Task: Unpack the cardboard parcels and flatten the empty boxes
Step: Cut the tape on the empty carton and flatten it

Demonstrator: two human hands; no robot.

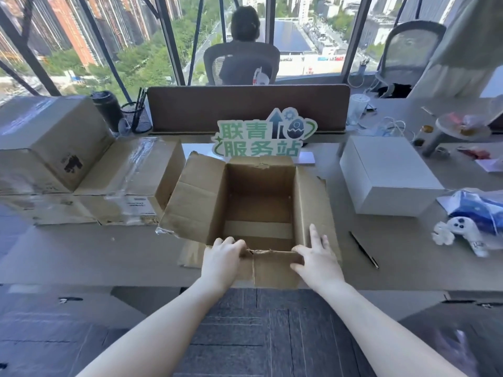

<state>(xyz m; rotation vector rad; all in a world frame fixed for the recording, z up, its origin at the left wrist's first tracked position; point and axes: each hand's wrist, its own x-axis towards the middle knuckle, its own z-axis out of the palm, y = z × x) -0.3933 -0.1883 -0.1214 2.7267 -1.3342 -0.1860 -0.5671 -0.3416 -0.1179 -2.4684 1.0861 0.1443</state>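
An open brown cardboard box [258, 191] stands on the desk in front of me, all flaps spread out and nothing inside but a strip of tape across the bottom. My left hand [221, 258] grips the box's near rim at the left corner, fingers curled over the torn edge. My right hand [317, 257] lies on the near right corner, thumb on the near flap, fingers straight along the right flap.
Taped cardboard parcels [51, 142] are stacked at the left. A white box [389, 178] sits to the right, with a black pen [363, 248], a white toy [462, 229] and a blue bag [479, 208]. A green sign [261, 137] and a desk divider [245, 107] stand behind; a person sits beyond.
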